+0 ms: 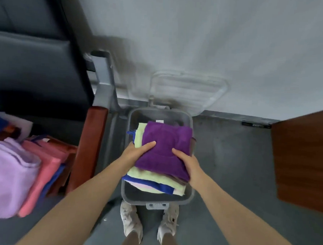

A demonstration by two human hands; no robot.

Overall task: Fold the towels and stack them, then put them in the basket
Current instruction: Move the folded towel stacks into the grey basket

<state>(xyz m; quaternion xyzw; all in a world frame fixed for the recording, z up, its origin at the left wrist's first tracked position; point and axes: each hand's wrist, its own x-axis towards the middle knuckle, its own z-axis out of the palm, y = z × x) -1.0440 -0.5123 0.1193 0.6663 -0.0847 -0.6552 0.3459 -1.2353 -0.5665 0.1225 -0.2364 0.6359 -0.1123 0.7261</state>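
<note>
A stack of folded towels [160, 167], purple on top, then pale green, blue and pink, sits over the open grey basket [127, 193] on the floor, with more folded towels [12, 172], lilac and pink, off to the left

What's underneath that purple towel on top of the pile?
Under the purple towel lie a pale green towel, a blue one and a pale pink edge, all held over the grey basket. Their middles are covered, so any further layers stay hidden.
</note>
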